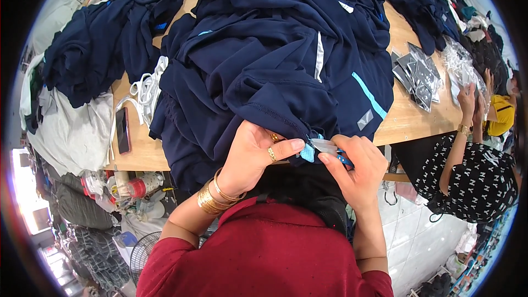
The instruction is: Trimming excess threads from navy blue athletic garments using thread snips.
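Observation:
A large heap of navy blue garments with white and light blue stripes lies on the table before me. My left hand is closed on the near edge of one navy garment, thumb and fingers pinching the fabric beside a seam. From that edge a small light blue mesh piece hangs out. In my right hand is a pair of thread snips with blue on the handle. Their metal blades point left and meet the garment's edge next to the light blue piece. Whether the blades touch thread cannot be made out.
On the wooden table, a phone and white straps lie left; flat packets lie right. More navy garments flank the heap. A co-worker in a patterned top handles clear bags. A fan stands lower left.

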A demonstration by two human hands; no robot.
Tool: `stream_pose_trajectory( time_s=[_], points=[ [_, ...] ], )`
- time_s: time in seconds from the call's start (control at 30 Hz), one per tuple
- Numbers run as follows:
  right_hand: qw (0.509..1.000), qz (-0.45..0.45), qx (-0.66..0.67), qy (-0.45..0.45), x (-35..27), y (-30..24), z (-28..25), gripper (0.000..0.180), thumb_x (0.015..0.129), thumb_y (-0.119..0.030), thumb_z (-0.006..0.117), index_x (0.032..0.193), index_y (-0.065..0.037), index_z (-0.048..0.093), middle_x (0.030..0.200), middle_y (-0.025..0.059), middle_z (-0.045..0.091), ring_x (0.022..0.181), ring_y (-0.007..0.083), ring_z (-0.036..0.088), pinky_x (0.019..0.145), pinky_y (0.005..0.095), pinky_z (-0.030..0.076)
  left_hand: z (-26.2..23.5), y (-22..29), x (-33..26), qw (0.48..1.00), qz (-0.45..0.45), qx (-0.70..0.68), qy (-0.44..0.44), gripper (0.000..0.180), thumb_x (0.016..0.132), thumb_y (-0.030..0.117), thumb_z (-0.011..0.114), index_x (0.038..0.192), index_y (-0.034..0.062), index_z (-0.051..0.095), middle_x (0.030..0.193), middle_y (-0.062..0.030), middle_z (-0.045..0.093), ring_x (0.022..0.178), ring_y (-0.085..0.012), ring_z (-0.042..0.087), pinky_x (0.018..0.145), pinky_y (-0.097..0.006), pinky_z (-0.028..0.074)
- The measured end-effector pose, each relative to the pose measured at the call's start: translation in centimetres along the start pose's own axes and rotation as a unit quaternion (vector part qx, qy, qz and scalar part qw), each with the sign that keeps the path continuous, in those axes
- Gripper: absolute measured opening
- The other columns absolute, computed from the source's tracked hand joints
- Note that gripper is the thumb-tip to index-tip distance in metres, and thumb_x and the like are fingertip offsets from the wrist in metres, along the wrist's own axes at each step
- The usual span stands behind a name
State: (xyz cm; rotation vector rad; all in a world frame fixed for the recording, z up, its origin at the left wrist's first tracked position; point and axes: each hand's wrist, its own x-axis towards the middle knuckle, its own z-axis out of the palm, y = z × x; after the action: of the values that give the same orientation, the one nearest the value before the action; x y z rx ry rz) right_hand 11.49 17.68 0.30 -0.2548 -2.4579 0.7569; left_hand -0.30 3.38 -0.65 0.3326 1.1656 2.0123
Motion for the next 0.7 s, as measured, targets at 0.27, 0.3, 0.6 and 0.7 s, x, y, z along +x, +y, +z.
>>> stream_pose_trajectory(
  time_s=[0.27,0.3,0.6,0.7],
  points=[
    [1.0,0.005,-0.005,-0.003,-0.01,-0.01,-0.17,0.025,0.067,-0.023,0.075,0.082,-0.007,0.063,0.062,0.0007,0.053,0.051,0.0162,0.045,0.046,0.0282,0.034,0.06,0.08,-0.11,1.0,-0.019,-0.011,0.006,0.034,0.074,-0.004,0.068,0.102,0.0016,0.051,0.092,-0.0049,0.058,0.085,-0.0129,0.057,0.077,-0.026,0.047],
    [1.0,0.002,-0.004,-0.003,0.0,-0.02,-0.17,0.025,0.067,-0.023,0.075,0.082,-0.007,0.063,0.062,0.0008,0.053,0.051,0.0164,0.045,0.046,0.0283,0.034,0.07,0.1,-0.13,1.0,-0.02,-0.01,0.006,0.034,0.074,-0.004,0.068,0.102,0.0016,0.051,0.092,-0.0049,0.058,0.085,-0.0129,0.057,0.077,-0.026,0.047],
    [1.0,0.009,0.019,-0.023,0.14,-0.22,-0.33,0.025,0.068,-0.022,0.075,0.082,-0.006,0.063,0.064,0.002,0.055,0.051,0.0167,0.047,0.046,0.0277,0.035,-0.06,-0.04,-0.12,1.0,-0.01,0.001,0.001,0.033,0.074,-0.004,0.068,0.102,0.0016,0.051,0.094,-0.0043,0.058,0.087,-0.0125,0.056,0.079,-0.027,0.046],
    [1.0,0.01,0.021,-0.019,0.1,-0.22,-0.29,0.024,0.068,-0.021,0.075,0.082,-0.005,0.063,0.064,0.0023,0.055,0.051,0.0168,0.047,0.046,0.0278,0.035,-0.03,-0.03,-0.09,1.0,-0.014,-0.005,-0.005,0.035,0.074,-0.004,0.069,0.104,0.0014,0.051,0.096,-0.0044,0.057,0.089,-0.0128,0.055,0.08,-0.027,0.046]
  ],
)
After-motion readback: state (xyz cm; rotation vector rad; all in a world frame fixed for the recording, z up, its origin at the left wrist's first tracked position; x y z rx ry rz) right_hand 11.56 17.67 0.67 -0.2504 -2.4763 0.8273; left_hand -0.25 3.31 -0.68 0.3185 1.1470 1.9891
